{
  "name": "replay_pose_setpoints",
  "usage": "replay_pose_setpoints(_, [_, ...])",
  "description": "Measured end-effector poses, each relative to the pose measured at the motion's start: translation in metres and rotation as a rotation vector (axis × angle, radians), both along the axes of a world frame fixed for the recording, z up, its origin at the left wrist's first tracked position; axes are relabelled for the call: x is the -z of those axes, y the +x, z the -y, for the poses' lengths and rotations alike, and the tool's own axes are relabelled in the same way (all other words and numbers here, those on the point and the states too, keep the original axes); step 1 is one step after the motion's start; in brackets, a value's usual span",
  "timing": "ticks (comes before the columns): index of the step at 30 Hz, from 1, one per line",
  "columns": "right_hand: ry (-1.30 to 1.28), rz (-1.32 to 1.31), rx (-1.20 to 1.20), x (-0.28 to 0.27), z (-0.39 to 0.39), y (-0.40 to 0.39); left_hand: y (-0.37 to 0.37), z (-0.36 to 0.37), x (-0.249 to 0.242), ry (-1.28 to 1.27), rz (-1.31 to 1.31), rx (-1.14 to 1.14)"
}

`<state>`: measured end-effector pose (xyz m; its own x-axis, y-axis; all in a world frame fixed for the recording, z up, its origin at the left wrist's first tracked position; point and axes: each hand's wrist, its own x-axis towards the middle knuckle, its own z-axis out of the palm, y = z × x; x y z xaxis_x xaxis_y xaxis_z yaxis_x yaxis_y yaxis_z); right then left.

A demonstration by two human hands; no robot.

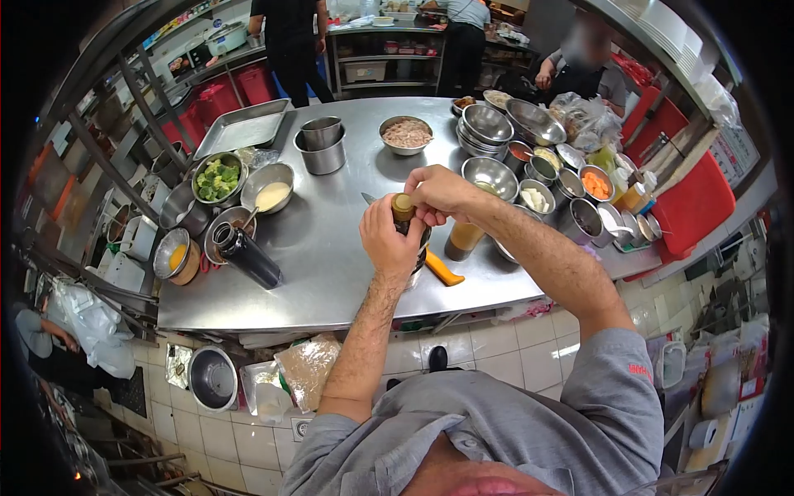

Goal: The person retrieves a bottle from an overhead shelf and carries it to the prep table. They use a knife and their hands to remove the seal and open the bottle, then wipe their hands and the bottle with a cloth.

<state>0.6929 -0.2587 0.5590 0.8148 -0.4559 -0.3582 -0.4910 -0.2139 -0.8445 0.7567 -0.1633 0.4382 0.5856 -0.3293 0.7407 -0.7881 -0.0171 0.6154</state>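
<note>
My left hand (pixel 390 236) is wrapped around a dark bottle (pixel 403 217) with a gold-coloured cap (pixel 403 201), held above the steel table near its front edge. At the cap's right side, my right hand (pixel 442 195) has its fingers pinched together; exactly what the fingertips grip there is partly hidden. A knife (pixel 444 269) with a yellow handle lies under and beside the bottle, its blade mostly covered by my left hand. Just right of my hands stands a clear container (pixel 463 241) of brown liquid, partly behind my right forearm.
Minced meat fills a bowl (pixel 406 135) at the back. Left are broccoli (pixel 217 178), a bowl of cream-coloured liquid (pixel 270 193) and a black flask (pixel 248 258). Stacked bowls (pixel 485 126), carrots (pixel 594 185) and sauce bottles (pixel 633 197) crowd the right. Several people are around the room.
</note>
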Motion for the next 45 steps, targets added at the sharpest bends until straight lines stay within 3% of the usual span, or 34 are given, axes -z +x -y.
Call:
replay_pose_setpoints(2, [0.071, 0.056, -0.059, 0.007, 0.009, -0.006, 0.001, -0.001, 0.0, -0.018, -0.021, 0.06])
replay_pose_setpoints(4, [-0.052, 0.26, -0.227, 0.015, 0.014, -0.013, 0.004, -0.002, -0.001, 0.005, -0.047, 0.095])
replay_pose_setpoints(5, [-0.214, 0.26, -0.29, 0.017, 0.016, -0.019, 0.005, -0.003, -0.001, 0.022, -0.075, 0.146])
replay_pose_setpoints(6, [-0.204, 0.268, -0.304, 0.023, 0.02, -0.019, 0.007, -0.001, 0.003, 0.031, -0.07, 0.13])
replay_pose_setpoints(8, [-0.415, 0.446, -0.411, 0.037, 0.028, -0.014, 0.012, 0.003, 0.013, -0.096, -0.22, 0.23])
replay_pose_setpoints(9, [-0.378, 0.458, -0.414, 0.035, 0.029, -0.012, 0.008, 0.004, 0.008, -0.222, -0.312, 0.33])
replay_pose_setpoints(10, [-0.361, 0.473, -0.43, 0.034, 0.031, -0.009, 0.008, 0.003, 0.001, -0.21, -0.304, 0.308])
replay_pose_setpoints(12, [-0.413, 0.478, -0.479, 0.034, 0.034, -0.004, 0.007, 0.0, -0.012, -0.002, 0.087, 0.039])
replay_pose_setpoints(19, [-0.409, 0.509, -0.602, 0.036, 0.045, 0.007, -0.018, 0.006, -0.025, 0.103, 0.017, -0.113])
replay_pose_setpoints(22, [-0.403, 0.761, -0.642, 0.055, 0.051, 0.015, -0.022, 0.016, -0.026, 0.1, 0.149, -0.241])
replay_pose_setpoints(24, [-0.349, 0.59, -0.66, 0.041, 0.047, 0.009, -0.029, 0.02, -0.03, 0.081, 0.145, -0.218])
replay_pose_setpoints(25, [-0.395, 0.743, -0.637, 0.056, 0.048, 0.017, -0.024, 0.025, -0.022, 0.04, 0.208, -0.25])
replay_pose_setpoints(26, [-0.395, 0.656, -0.699, 0.053, 0.049, 0.019, -0.023, 0.025, -0.021, 0.05, 0.21, -0.253])
replay_pose_setpoints(28, [-0.404, 0.591, -0.698, 0.048, 0.05, 0.016, -0.024, 0.026, -0.023, 0.099, 0.185, -0.242])
replay_pose_setpoints(32, [-0.502, 0.715, -0.622, 0.058, 0.049, 0.012, -0.016, 0.023, -0.016, 0.162, 0.188, -0.218])
replay_pose_setpoints(34, [-0.488, 0.71, -0.59, 0.055, 0.051, 0.003, -0.017, 0.025, -0.015, 0.167, 0.168, -0.212])
replay_pose_setpoints(36, [-0.311, 0.72, -0.528, 0.052, 0.049, -0.006, -0.016, 0.024, -0.017, 0.168, 0.294, -0.286])
replay_pose_setpoints(45, [-0.384, 0.809, -0.354, 0.059, 0.051, -0.051, -0.009, 0.028, -0.018, 0.099, 0.161, -0.314])
